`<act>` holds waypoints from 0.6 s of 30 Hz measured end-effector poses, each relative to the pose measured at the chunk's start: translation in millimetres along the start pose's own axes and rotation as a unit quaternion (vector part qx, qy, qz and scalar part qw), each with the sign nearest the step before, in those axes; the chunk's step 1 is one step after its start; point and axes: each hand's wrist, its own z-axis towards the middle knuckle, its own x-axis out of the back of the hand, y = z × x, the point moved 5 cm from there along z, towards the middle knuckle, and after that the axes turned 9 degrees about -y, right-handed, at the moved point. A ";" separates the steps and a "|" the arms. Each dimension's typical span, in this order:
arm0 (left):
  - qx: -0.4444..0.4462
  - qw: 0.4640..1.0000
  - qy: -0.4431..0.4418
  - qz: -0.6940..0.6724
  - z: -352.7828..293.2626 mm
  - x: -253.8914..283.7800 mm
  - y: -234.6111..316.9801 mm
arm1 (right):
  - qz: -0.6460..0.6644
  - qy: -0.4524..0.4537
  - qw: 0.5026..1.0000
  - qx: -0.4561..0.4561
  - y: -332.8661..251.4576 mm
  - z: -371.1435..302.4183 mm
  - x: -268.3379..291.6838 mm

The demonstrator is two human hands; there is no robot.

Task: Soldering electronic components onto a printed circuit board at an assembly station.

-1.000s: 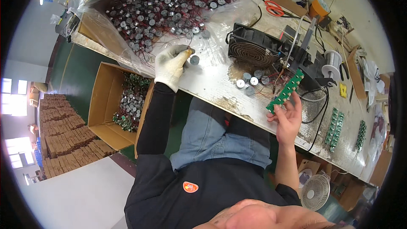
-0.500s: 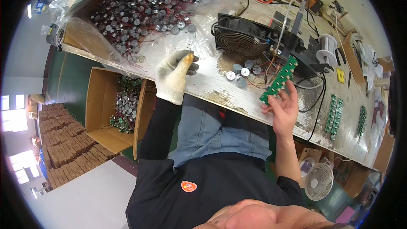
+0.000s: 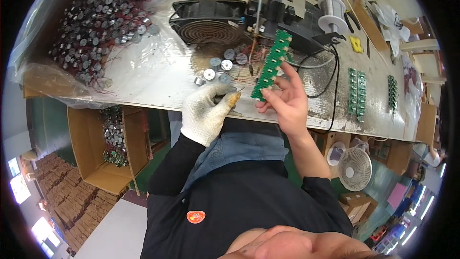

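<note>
My right hand point(image 3: 287, 103) is bare and grips the lower end of a green circuit board strip point(image 3: 273, 62), tilted over the bench. Small pale connectors run along the strip's edge. My left hand point(image 3: 206, 115) wears a white glove with stained fingertips. Its thumb and fingers are pinched together just left of the board; what sits between them is too small to make out. Just beyond the glove lie several small round silver motors point(image 3: 209, 74) with thin wires. Behind the board stands a black soldering stand point(image 3: 273, 14) with a thin metal tube.
A black fan point(image 3: 208, 29) sits behind the loose motors. A plastic-lined heap of motors point(image 3: 110, 14) fills the far left. To the right are a solder wire spool point(image 3: 332, 13), a yellow sponge point(image 3: 355, 44) and more board strips point(image 3: 357, 93). Below the bench's left edge stands a cardboard box point(image 3: 88, 148).
The view has swung to the right. My left hand has come across from beside the motor heap to near the board and loose motors. The right hand still holds the board.
</note>
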 end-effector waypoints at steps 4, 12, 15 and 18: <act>-0.023 0.995 -0.023 0.093 5.7 -11.3 3.6 | 0.018 -0.007 1.000 0.004 -1.3 1.6 -1.0; -0.002 0.999 -0.036 0.019 11.9 -16.9 6.0 | 0.022 -0.008 1.000 0.013 -4.3 4.0 -0.6; 0.019 0.999 -0.037 -0.003 13.5 -16.0 0.0 | 0.029 -0.008 0.999 0.020 -6.0 5.2 -1.0; 0.022 0.999 -0.036 0.003 13.7 -15.9 3.3 | 0.039 -0.004 0.999 0.027 -4.6 6.6 -0.3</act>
